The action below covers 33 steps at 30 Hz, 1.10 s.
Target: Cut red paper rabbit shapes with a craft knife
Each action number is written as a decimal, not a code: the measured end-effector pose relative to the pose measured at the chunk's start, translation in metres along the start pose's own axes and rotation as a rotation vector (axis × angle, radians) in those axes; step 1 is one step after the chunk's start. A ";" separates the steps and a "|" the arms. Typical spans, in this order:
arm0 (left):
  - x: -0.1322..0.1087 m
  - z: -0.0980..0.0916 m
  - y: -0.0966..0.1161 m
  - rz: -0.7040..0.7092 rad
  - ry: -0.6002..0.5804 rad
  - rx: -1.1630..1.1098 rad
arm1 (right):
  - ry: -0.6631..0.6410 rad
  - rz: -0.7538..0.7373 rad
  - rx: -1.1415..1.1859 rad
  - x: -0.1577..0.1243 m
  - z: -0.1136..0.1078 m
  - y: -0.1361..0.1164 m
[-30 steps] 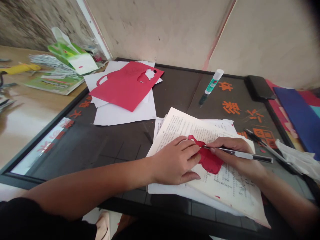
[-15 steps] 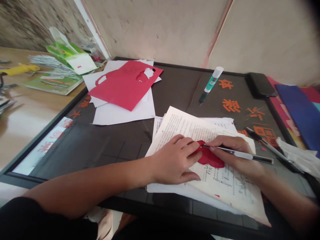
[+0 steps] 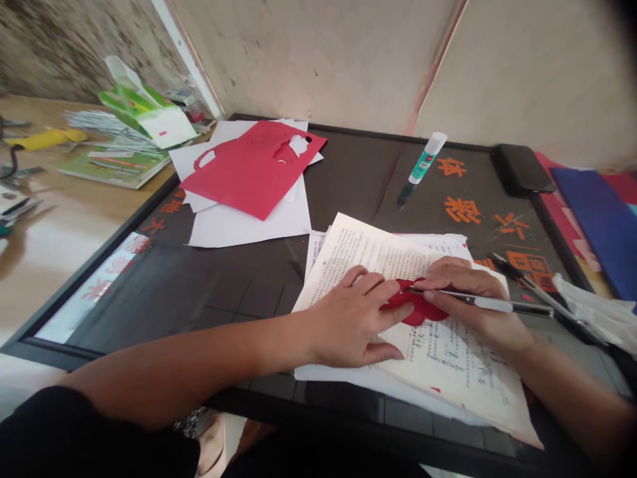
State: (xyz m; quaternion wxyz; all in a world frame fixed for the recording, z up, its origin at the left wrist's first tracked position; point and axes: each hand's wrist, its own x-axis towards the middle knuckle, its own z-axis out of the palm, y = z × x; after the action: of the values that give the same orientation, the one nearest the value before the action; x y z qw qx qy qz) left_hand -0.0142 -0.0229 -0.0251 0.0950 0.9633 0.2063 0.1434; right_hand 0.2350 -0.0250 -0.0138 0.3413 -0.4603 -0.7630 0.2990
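A small red paper cutout with a rounded edge lies on a printed book page. My left hand rests flat with fingers spread, its fingertips pressing the cutout's left part and covering some of it. From the right, my right hand pinches a slim pen-shaped craft knife, whose black and silver handle slants out past the knuckles. The knife's tip meets the upper part of the red paper, close to my left fingertips; the blade is too small to make out.
A glue stick stands upright behind the book. Red paper with cut holes lies on white sheets at the back left. A black phone-like case, a blue sheet and clear plastic are at the right.
My right hand and the craft knife have shifted slightly to the right and up. The left hand stays on the red cutout, its fingertips a little further right. The whole view has moved slightly.
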 end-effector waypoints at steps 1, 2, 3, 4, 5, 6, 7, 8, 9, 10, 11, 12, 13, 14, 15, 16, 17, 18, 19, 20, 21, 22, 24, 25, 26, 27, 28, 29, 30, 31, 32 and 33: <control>0.000 0.000 0.000 -0.001 -0.002 0.002 | 0.006 0.012 0.004 -0.001 0.000 0.001; 0.000 0.000 0.000 -0.001 -0.005 0.002 | 0.011 0.020 0.004 -0.001 -0.001 0.001; 0.000 0.000 0.000 -0.001 -0.008 0.001 | 0.008 0.019 0.005 -0.001 -0.001 0.001; 0.000 0.000 0.000 -0.001 -0.010 0.000 | 0.001 0.010 0.006 -0.001 -0.001 0.001; 0.000 0.000 0.000 -0.002 -0.011 -0.001 | -0.007 0.002 0.006 -0.001 -0.001 0.000; 0.001 0.000 0.000 -0.002 -0.010 -0.002 | -0.012 -0.009 0.007 -0.001 -0.001 0.000; 0.001 0.000 0.000 -0.002 -0.009 -0.003 | -0.017 -0.019 0.009 -0.001 -0.001 0.000; 0.001 0.001 0.000 -0.002 -0.007 -0.004 | -0.024 -0.026 0.009 -0.001 0.000 -0.001; 0.001 0.001 0.000 -0.002 -0.005 -0.005 | -0.029 -0.028 0.008 0.000 0.000 -0.001; 0.001 0.001 0.000 -0.003 -0.003 -0.006 | -0.031 -0.026 0.008 0.000 0.000 -0.001; 0.000 0.001 -0.001 -0.004 0.000 -0.007 | -0.031 -0.023 0.008 0.000 0.000 -0.001; 0.000 0.001 -0.001 -0.003 0.008 -0.009 | -0.029 -0.019 0.009 0.000 0.000 -0.001; 0.000 0.001 -0.001 0.002 0.020 -0.009 | -0.029 -0.017 0.009 0.000 0.000 -0.001; -0.001 0.001 -0.002 0.012 0.035 -0.007 | -0.029 -0.015 0.008 0.000 0.000 -0.001; -0.001 0.000 -0.001 0.023 0.054 0.000 | -0.030 -0.014 0.006 0.000 0.000 -0.002; -0.002 0.000 -0.001 0.037 0.075 0.011 | -0.033 -0.012 0.002 0.001 0.000 -0.002; -0.002 -0.001 0.000 0.052 0.092 0.025 | -0.038 -0.008 -0.006 0.001 0.000 -0.003; -0.003 -0.002 0.002 0.064 0.103 0.040 | -0.040 -0.001 -0.017 0.001 0.000 -0.004; -0.003 -0.003 0.004 0.072 0.104 0.051 | -0.041 0.008 -0.029 0.001 0.000 -0.005; -0.004 -0.004 0.005 0.078 0.098 0.052 | -0.042 0.016 -0.041 0.001 -0.001 -0.006; -0.004 -0.004 0.007 0.086 0.087 0.044 | -0.048 0.019 -0.052 0.001 -0.001 -0.007; -0.004 -0.004 0.008 0.095 0.075 0.029 | -0.055 0.016 -0.062 0.002 -0.001 -0.007; -0.004 -0.003 0.009 0.118 0.069 -0.009 | -0.067 -0.007 -0.081 0.002 -0.001 -0.008; -0.004 -0.002 0.009 0.131 0.070 -0.025 | -0.074 -0.018 -0.087 0.003 -0.001 -0.008; -0.004 -0.001 0.008 0.149 0.074 -0.038 | -0.074 -0.027 -0.091 0.003 -0.001 -0.008; -0.004 0.000 0.007 0.170 0.077 -0.051 | -0.071 -0.031 -0.090 0.003 -0.001 -0.008; -0.004 0.001 0.006 0.193 0.077 -0.064 | -0.066 -0.032 -0.086 0.003 -0.001 -0.008; -0.005 0.001 0.005 0.226 0.075 -0.076 | -0.067 -0.033 -0.079 0.003 -0.001 -0.007; -0.005 0.002 0.004 0.266 0.072 -0.083 | -0.067 -0.037 -0.070 0.004 -0.001 -0.007; -0.005 0.002 0.004 0.303 0.074 -0.080 | -0.067 -0.042 -0.062 0.004 -0.001 -0.007; -0.005 0.002 0.004 0.327 0.089 -0.064 | -0.069 -0.047 -0.056 0.005 -0.001 -0.007; -0.005 0.002 0.004 0.325 0.110 -0.033 | -0.071 -0.047 -0.053 0.005 -0.001 -0.007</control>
State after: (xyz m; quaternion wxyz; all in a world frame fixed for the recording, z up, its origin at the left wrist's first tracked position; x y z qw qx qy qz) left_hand -0.0167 -0.0292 -0.0272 0.0750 0.9729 0.0505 0.2129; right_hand 0.2304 -0.0231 -0.0064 0.3088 -0.4404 -0.7928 0.2867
